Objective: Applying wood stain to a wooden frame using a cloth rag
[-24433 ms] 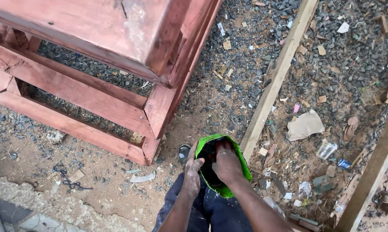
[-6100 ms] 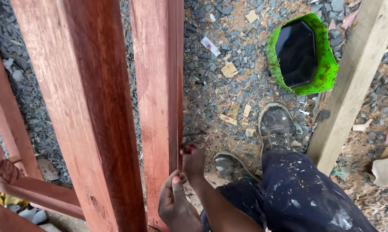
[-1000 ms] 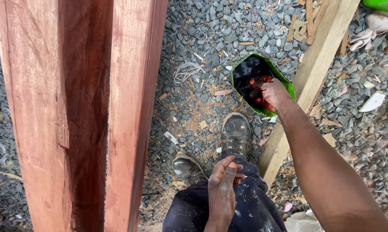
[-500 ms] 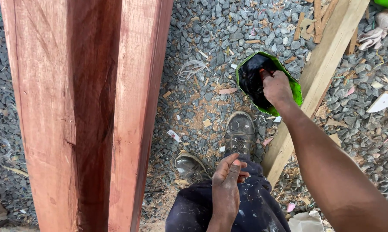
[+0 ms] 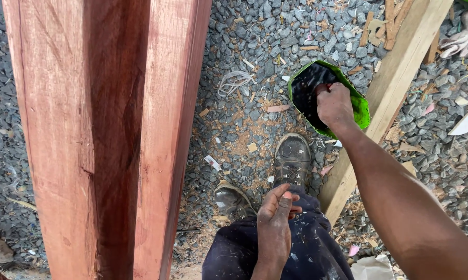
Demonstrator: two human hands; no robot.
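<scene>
My right hand (image 5: 335, 106) reaches down into a green container (image 5: 361, 106) with a black inside that lies on the gravel by a pale plank (image 5: 400, 78). Its fingertips are hidden inside the container, next to something reddish, and I cannot tell whether they hold anything. My left hand (image 5: 275, 220) hovers over my dark, paint-flecked trousers (image 5: 306, 254), thumb pressed against curled fingertips, with nothing visible between them. Two worn shoes (image 5: 292, 158) stand on the gravel just below the container.
A tall red-brown timber frame (image 5: 115, 135) fills the left half of the view. Grey gravel (image 5: 244, 52) with wood chips, sawdust and paper scraps covers the ground. A light-coloured glove (image 5: 459, 41) lies at the top right beyond the plank.
My right hand has stayed at the green container and dipped its fingers further in. The left hand has closed its fingers a little and risen slightly.
</scene>
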